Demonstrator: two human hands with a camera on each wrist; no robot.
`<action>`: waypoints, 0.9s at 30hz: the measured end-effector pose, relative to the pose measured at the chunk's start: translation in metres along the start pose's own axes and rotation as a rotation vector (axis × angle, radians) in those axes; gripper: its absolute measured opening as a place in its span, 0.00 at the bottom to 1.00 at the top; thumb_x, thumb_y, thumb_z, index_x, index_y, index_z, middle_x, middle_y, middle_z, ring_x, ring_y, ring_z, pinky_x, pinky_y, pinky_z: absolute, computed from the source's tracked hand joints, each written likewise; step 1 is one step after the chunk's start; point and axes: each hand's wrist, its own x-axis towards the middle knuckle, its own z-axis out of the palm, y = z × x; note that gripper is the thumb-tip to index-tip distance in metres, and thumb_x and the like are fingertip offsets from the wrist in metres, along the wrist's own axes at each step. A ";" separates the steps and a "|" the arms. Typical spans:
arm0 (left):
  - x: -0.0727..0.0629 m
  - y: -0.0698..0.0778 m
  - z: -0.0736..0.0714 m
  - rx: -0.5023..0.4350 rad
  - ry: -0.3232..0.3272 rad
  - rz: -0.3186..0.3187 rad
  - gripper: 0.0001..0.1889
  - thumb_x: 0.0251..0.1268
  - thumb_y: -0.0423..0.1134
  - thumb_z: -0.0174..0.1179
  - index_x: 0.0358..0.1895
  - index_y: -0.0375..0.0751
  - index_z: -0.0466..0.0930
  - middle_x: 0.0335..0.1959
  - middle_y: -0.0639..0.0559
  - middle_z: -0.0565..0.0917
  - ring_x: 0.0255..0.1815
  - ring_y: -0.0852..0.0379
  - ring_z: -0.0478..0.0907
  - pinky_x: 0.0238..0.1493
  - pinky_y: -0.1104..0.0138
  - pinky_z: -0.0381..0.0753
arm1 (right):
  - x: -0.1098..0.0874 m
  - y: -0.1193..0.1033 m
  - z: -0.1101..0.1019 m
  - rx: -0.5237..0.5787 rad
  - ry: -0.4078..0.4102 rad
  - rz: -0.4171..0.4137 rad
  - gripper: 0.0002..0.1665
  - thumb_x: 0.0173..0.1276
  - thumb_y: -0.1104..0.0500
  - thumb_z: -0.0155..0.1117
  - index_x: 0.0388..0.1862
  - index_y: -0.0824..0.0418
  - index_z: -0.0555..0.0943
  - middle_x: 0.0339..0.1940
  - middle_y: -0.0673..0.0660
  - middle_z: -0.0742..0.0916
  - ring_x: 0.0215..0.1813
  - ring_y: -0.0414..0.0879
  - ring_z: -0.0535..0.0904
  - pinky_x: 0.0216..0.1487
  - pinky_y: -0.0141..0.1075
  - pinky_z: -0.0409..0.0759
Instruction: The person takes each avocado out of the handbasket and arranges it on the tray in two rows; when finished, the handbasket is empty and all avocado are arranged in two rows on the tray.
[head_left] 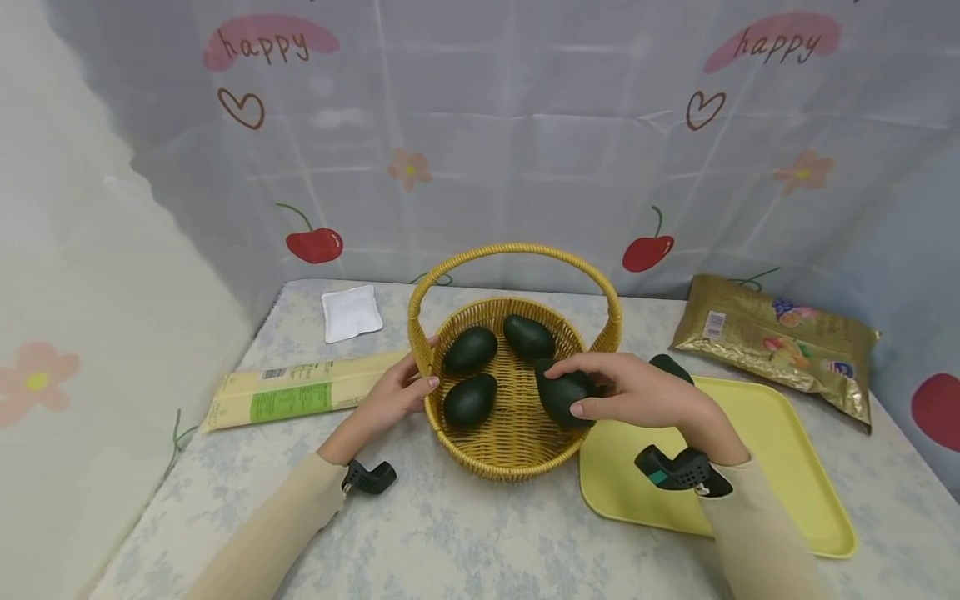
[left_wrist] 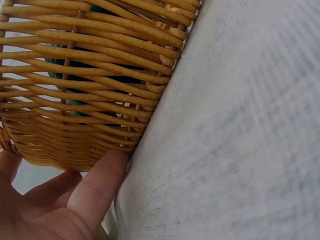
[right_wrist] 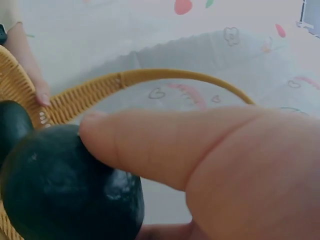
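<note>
A round yellow wicker basket with a tall arched handle stands on the table. Three dark green avocados lie in it: one at upper left, one at the back and one at lower left. My right hand grips another avocado over the basket's right side, its thumb pressed on the skin in the right wrist view. Against the outside of the basket's left wall rests my left hand, its fingers fairly straight and touching the wicker in the left wrist view.
A yellow tray lies right of the basket, with a dark green object, partly hidden by my right hand, at its back edge. Behind it is a gold packet. At left lie a long yellow-green packet and a white sachet.
</note>
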 end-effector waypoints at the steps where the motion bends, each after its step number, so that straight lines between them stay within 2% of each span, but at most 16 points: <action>1: 0.000 0.000 -0.001 0.001 -0.001 0.001 0.35 0.79 0.38 0.53 0.83 0.55 0.52 0.78 0.33 0.63 0.67 0.32 0.75 0.49 0.57 0.89 | -0.005 0.000 -0.003 0.010 -0.001 -0.001 0.25 0.74 0.55 0.66 0.69 0.50 0.76 0.66 0.59 0.80 0.36 0.35 0.78 0.39 0.34 0.82; 3: 0.000 0.001 -0.001 0.000 -0.003 0.003 0.35 0.79 0.39 0.53 0.83 0.55 0.51 0.79 0.33 0.63 0.67 0.31 0.75 0.50 0.57 0.89 | -0.015 0.002 -0.008 0.044 -0.009 -0.022 0.25 0.75 0.56 0.65 0.69 0.53 0.76 0.67 0.63 0.79 0.38 0.35 0.81 0.41 0.34 0.84; 6: 0.000 0.001 -0.002 0.002 -0.003 0.005 0.34 0.80 0.39 0.53 0.83 0.56 0.51 0.79 0.33 0.63 0.68 0.31 0.75 0.50 0.56 0.89 | -0.031 0.006 -0.015 0.095 -0.027 -0.085 0.25 0.76 0.61 0.62 0.70 0.59 0.74 0.67 0.67 0.78 0.50 0.36 0.85 0.45 0.36 0.87; 8: 0.000 0.001 -0.001 0.003 -0.001 0.005 0.34 0.80 0.39 0.53 0.83 0.56 0.52 0.79 0.33 0.63 0.68 0.32 0.75 0.50 0.56 0.89 | -0.044 0.011 -0.020 0.111 -0.028 -0.120 0.25 0.76 0.64 0.61 0.70 0.60 0.74 0.67 0.61 0.79 0.51 0.37 0.85 0.45 0.37 0.88; 10: 0.000 0.001 -0.001 -0.003 -0.005 0.004 0.34 0.80 0.39 0.53 0.83 0.56 0.51 0.79 0.33 0.63 0.68 0.31 0.74 0.50 0.56 0.89 | -0.058 0.016 -0.023 0.097 -0.014 -0.140 0.25 0.75 0.66 0.60 0.70 0.60 0.74 0.67 0.50 0.79 0.52 0.35 0.84 0.45 0.36 0.87; 12: 0.000 0.000 -0.001 -0.009 -0.010 0.002 0.34 0.80 0.39 0.53 0.83 0.56 0.51 0.79 0.33 0.62 0.68 0.31 0.74 0.51 0.56 0.89 | -0.071 0.023 -0.028 0.064 0.013 -0.135 0.26 0.75 0.67 0.61 0.70 0.57 0.74 0.66 0.38 0.78 0.53 0.34 0.82 0.44 0.34 0.86; 14: 0.000 -0.001 -0.001 -0.009 -0.012 0.002 0.34 0.80 0.39 0.52 0.84 0.56 0.50 0.79 0.33 0.62 0.68 0.31 0.74 0.51 0.56 0.89 | -0.084 0.031 -0.033 0.032 0.042 -0.127 0.28 0.74 0.68 0.61 0.70 0.56 0.74 0.65 0.32 0.77 0.51 0.34 0.82 0.42 0.33 0.85; 18: -0.001 -0.002 0.000 0.000 -0.006 0.007 0.34 0.80 0.39 0.52 0.83 0.55 0.51 0.79 0.34 0.62 0.68 0.32 0.74 0.50 0.57 0.89 | -0.106 0.052 -0.045 -0.035 0.105 -0.098 0.30 0.72 0.71 0.61 0.71 0.57 0.73 0.62 0.29 0.78 0.45 0.35 0.84 0.38 0.31 0.83; 21: -0.001 -0.003 0.000 0.006 -0.005 0.011 0.34 0.80 0.39 0.52 0.83 0.55 0.51 0.79 0.34 0.61 0.68 0.32 0.74 0.49 0.58 0.89 | -0.121 0.070 -0.053 -0.056 0.171 -0.055 0.31 0.71 0.74 0.60 0.71 0.59 0.72 0.60 0.29 0.79 0.45 0.36 0.85 0.38 0.30 0.82; 27: 0.000 -0.001 -0.001 0.012 -0.006 0.014 0.34 0.80 0.40 0.53 0.83 0.54 0.51 0.80 0.34 0.61 0.68 0.32 0.74 0.49 0.59 0.89 | -0.144 0.102 -0.068 -0.031 0.321 0.116 0.31 0.74 0.72 0.58 0.73 0.56 0.72 0.60 0.23 0.74 0.47 0.26 0.83 0.37 0.29 0.85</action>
